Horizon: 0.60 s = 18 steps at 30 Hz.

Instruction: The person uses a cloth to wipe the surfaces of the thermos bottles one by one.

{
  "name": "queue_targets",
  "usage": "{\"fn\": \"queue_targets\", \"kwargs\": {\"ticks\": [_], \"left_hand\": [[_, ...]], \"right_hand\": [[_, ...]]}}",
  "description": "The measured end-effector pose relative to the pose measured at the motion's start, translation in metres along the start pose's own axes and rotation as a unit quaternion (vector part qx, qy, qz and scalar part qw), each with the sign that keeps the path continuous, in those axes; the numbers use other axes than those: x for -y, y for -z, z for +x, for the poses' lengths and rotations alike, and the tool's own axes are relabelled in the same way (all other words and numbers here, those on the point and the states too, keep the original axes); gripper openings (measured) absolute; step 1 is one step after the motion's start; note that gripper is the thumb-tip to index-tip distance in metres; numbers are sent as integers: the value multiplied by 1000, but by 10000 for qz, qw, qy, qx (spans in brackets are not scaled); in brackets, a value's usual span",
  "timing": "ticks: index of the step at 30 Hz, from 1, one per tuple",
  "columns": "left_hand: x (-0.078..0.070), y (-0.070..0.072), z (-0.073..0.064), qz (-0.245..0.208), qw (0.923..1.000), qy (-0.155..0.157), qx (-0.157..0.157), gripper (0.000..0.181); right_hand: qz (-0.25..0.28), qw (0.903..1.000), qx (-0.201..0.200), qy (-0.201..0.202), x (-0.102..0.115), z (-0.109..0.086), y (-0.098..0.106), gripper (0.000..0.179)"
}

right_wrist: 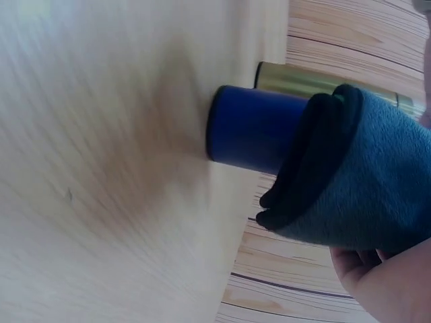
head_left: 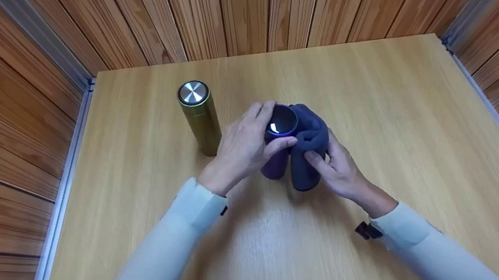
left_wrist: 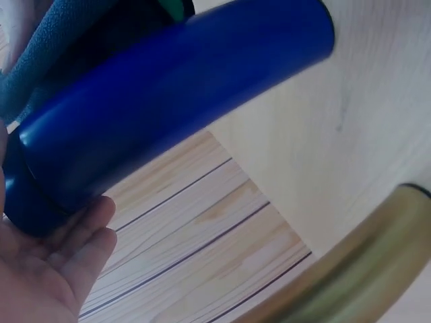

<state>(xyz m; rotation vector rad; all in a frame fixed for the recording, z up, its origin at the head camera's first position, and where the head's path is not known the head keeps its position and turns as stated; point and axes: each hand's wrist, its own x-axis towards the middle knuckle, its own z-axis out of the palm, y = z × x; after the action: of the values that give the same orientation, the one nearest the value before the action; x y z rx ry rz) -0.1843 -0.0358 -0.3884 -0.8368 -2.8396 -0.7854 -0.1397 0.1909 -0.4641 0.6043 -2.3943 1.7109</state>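
A shiny blue-purple thermos bottle (head_left: pixel 276 165) with a dark glossy lid (head_left: pixel 282 120) stands on the table. My left hand (head_left: pixel 246 143) grips it near the top, thumb on the near side and fingers round the far side. In my right hand (head_left: pixel 341 169) is a folded dark grey-blue cloth (head_left: pixel 306 171), its thumb pressing on the front. The fluffy cloth (right_wrist: pixel 377 182) hangs along the bottle's right side and covers part of the blue body (right_wrist: pixel 252 129) in the right wrist view. Most of the right fingers are hidden behind the cloth.
An olive-gold thermos bottle (head_left: pixel 204 126) with a silver-topped lid stands upright to the left of my left hand. The wooden table (head_left: pixel 394 106) is bordered by plank walls (head_left: pixel 242 11) at the back and sides, with metal rails (head_left: pixel 63 193) along its edges.
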Motion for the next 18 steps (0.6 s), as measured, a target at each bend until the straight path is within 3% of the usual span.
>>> {"fn": "queue_targets", "kwargs": {"ticks": [6, 10, 14, 18], "left_hand": [[1, 2, 1, 135, 9998, -46, 105, 82], [1, 1, 2, 199, 9996, -189, 59, 80], [0, 4, 4, 267, 9993, -241, 88, 78], [0, 6, 7, 246, 9994, -155, 177, 76]], "right_hand": [[-418, 9961, 165, 756, -13, 16, -8, 71], [-679, 9920, 171, 1053, -21, 23, -10, 68], [-746, 9921, 13, 1008, -29, 26, -11, 54], [-554, 9964, -206, 611, -32, 26, -11, 42]]}}
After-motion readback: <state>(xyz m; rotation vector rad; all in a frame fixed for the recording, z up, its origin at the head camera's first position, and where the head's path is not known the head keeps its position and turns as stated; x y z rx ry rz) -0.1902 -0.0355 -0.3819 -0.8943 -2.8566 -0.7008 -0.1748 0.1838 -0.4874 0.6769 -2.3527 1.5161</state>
